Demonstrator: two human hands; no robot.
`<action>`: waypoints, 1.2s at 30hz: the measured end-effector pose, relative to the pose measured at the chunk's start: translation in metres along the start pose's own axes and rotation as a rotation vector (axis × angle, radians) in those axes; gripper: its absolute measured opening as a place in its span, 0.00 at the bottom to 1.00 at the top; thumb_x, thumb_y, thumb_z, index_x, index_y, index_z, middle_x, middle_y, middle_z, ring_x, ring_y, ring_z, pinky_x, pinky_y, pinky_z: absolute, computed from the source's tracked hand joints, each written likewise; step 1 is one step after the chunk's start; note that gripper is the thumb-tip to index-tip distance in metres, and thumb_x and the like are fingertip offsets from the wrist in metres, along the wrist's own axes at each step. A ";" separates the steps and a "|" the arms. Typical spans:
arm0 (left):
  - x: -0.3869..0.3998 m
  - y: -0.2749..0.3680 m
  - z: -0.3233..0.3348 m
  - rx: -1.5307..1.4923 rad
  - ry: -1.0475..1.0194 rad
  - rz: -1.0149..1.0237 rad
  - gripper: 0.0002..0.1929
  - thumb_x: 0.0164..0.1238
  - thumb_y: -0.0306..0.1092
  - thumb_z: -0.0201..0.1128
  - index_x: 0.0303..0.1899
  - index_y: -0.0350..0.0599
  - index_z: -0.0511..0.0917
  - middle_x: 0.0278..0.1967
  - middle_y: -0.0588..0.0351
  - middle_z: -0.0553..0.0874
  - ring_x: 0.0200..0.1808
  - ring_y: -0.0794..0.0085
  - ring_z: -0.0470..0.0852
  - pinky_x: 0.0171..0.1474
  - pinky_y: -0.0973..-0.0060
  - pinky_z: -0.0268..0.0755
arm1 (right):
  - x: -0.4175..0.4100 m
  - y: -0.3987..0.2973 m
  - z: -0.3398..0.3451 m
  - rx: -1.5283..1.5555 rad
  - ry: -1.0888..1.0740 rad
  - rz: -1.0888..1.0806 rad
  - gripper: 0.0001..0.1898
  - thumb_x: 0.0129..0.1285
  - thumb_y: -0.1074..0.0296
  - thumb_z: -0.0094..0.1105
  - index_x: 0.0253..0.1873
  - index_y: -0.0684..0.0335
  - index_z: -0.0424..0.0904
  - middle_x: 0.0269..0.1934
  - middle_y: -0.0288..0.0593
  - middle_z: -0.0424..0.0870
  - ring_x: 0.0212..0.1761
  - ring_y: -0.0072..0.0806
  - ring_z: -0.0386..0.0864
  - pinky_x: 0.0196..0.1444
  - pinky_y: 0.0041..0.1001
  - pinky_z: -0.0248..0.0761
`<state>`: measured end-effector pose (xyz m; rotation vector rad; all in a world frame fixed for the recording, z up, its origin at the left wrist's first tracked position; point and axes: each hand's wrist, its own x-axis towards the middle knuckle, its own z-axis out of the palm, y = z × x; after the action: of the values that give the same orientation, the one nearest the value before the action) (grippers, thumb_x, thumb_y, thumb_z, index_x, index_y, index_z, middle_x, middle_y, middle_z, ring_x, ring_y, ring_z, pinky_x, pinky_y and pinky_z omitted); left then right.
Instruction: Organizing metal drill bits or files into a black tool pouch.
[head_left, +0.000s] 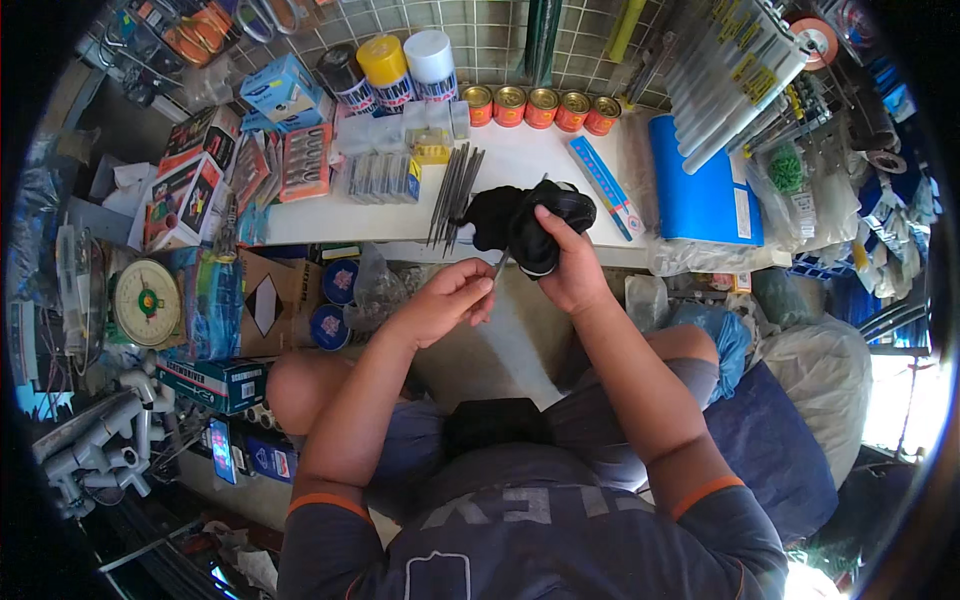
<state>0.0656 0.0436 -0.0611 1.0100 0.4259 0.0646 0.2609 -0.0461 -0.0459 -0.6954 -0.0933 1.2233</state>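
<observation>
In my right hand (574, 262) is a black shoe-like item (551, 217), with the thumb on top of it. My left hand (459, 300) pinches a thin metal rod (502, 264) just below and left of it. The rod runs up behind the black item, and a thin tip shows above. A black cloth (496, 216) lies beside the item on the white tabletop (360, 223). Left of the cloth lies a bunch of thin dark metal rods (455, 191).
Spray cans (386, 71) and small red tins (541, 108) line the table's back. Small plastic boxes (382, 178) stand left, a blue-and-white packet (602, 182) and a blue folder (701, 184) right. A dial scale (147, 301) stands at far left.
</observation>
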 end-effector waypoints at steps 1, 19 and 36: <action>-0.002 0.005 0.002 0.099 0.014 0.026 0.11 0.84 0.35 0.52 0.56 0.39 0.75 0.33 0.61 0.77 0.29 0.79 0.75 0.43 0.75 0.74 | 0.000 -0.001 0.001 -0.010 0.009 -0.037 0.16 0.70 0.68 0.65 0.59 0.63 0.76 0.52 0.42 0.85 0.54 0.33 0.84 0.60 0.35 0.78; -0.010 -0.002 0.013 0.218 0.046 0.125 0.14 0.85 0.33 0.49 0.51 0.33 0.80 0.26 0.64 0.76 0.25 0.81 0.75 0.48 0.74 0.78 | -0.015 0.008 0.020 -0.113 0.119 -0.198 0.13 0.70 0.70 0.65 0.56 0.67 0.79 0.50 0.46 0.87 0.50 0.35 0.87 0.53 0.33 0.81; -0.009 -0.006 0.042 0.603 0.247 0.287 0.09 0.80 0.28 0.58 0.51 0.34 0.83 0.27 0.61 0.80 0.25 0.82 0.76 0.31 0.80 0.70 | -0.017 -0.032 0.017 0.040 0.121 -0.344 0.13 0.71 0.67 0.63 0.56 0.65 0.78 0.48 0.46 0.87 0.46 0.34 0.87 0.49 0.35 0.82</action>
<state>0.0728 0.0045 -0.0439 1.6641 0.5376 0.3363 0.2742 -0.0589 -0.0107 -0.6847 -0.0836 0.8501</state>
